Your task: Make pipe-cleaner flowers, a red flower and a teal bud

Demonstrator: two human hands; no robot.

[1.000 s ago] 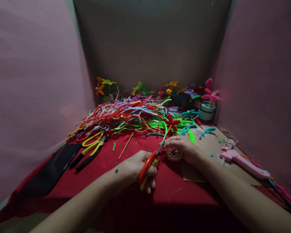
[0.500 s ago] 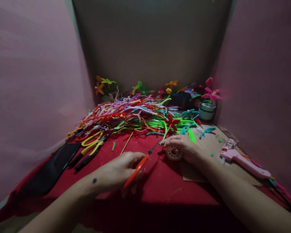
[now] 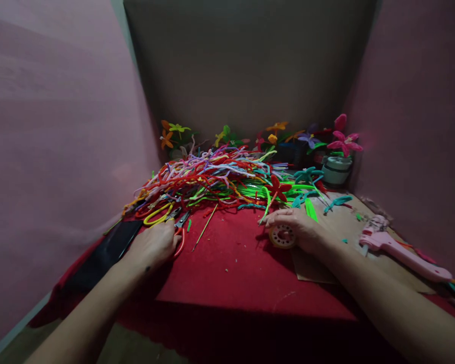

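Observation:
My left hand (image 3: 157,242) is at the left of the red cloth, closed around a pair of orange-handled scissors (image 3: 182,245) beside yellow scissor handles (image 3: 159,214) and a pair of pliers, which my hand largely covers. My right hand (image 3: 293,225) pinches the stem of a red pipe-cleaner flower (image 3: 278,188); a green pipe-cleaner leaf (image 3: 267,202) stands beside that stem. Under the same hand is a roll of tape (image 3: 282,236) with a holed core, upright on its edge and partly covered by the fingers.
Behind lies a large heap of coloured pipe cleaners (image 3: 212,174). Finished flowers and a pale blue pot (image 3: 336,169) line the back. At right, a pink glue gun (image 3: 405,253) rests on cardboard (image 3: 314,268). A black flat object (image 3: 98,263) and a thin stick (image 3: 205,227) lie left.
My left hand has carried the orange-handled scissors away from the flower stem, leftward to the other tools. My right hand keeps its hold on the flower. The view has shifted slightly.

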